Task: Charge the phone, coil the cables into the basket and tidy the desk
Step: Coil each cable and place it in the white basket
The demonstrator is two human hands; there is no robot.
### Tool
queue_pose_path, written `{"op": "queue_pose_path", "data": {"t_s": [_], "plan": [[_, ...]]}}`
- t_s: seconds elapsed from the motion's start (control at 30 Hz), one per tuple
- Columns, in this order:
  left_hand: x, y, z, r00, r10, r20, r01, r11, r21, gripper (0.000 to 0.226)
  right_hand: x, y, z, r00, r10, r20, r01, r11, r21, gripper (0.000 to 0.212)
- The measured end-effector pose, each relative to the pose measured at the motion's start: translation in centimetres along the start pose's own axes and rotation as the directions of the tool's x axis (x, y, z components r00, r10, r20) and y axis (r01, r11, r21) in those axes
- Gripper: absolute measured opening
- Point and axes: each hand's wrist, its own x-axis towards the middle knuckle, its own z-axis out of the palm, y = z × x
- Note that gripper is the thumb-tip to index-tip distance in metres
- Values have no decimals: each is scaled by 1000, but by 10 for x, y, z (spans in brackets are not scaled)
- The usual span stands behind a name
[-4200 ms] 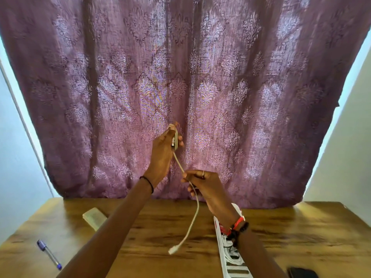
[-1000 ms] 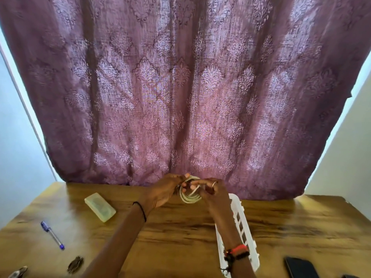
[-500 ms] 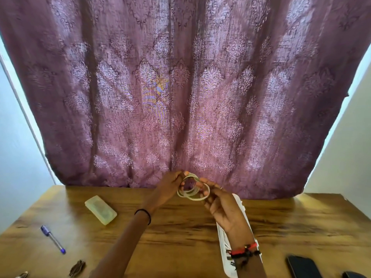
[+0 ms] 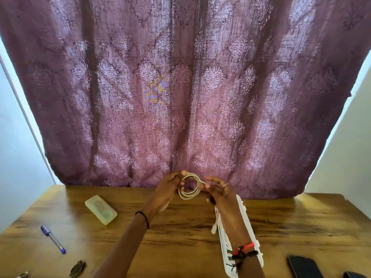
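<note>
A backlit mauve patterned curtain (image 4: pixel 180 87) hangs behind the wooden desk (image 4: pixel 180 243), pale walls (image 4: pixel 18 157) either side.

desk (image 4: pixel 180 237) 1 | hands 2: left hand (image 4: pixel 168 189), right hand (image 4: pixel 218 194) | coiled cable (image 4: pixel 187 198) 1 | white basket (image 4: pixel 246 217) 1, right of middle | phone (image 4: pixel 304 266) 1, front right corner | pen (image 4: pixel 53 239) 1, near left edge | pale box (image 4: pixel 101 209) 1, back left | dark clip (image 4: pixel 77 268) 1, front edge | curtain (image 4: pixel 180 97) 1

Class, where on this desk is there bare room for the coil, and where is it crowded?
Bare wood right of the basket, behind the phone; also between case and basket, under the arms. Crowded: front left, by the pen and clip.
</note>
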Motion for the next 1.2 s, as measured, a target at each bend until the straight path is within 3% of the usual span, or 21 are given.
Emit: {"op": "queue_pose_path", "data": {"t_s": [0.17, 0.23, 0.3, 0.5, 0.67, 0.87, 1.2], "plan": [[-5, 6, 5, 993, -116, 24, 118, 955, -271, 21, 3, 5, -3, 971, -185, -154, 136, 949, -284, 19], [-6, 5, 10, 990, -137, 22, 137, 939, -316, 21, 4, 9, -3, 933, -275, -232, 135, 865, -484, 11], [-8, 2, 17, 990, -139, 11, 134, 932, -337, 21, 6, 13, -3, 912, -300, -280, 99, 823, -559, 10], [-14, -1, 42, 987, -131, -96, 83, 913, -400, 26, 0, 15, 13, 878, -345, -332, 99, 809, -579, 20], [-18, -3, 53, 993, -97, -69, 62, 916, -397, 23, 1, 13, 14, 907, -288, -306, 84, 838, -539, 39], [-27, -7, 61, 995, -103, -8, 91, 910, -405, 21, 3, 15, 7, 934, -233, -269, 20, 789, -614, 38], [-24, -8, 56, 992, -123, 38, 128, 920, -371, 22, 5, 12, 1, 929, -217, -301, -5, 803, -595, 28]]}}
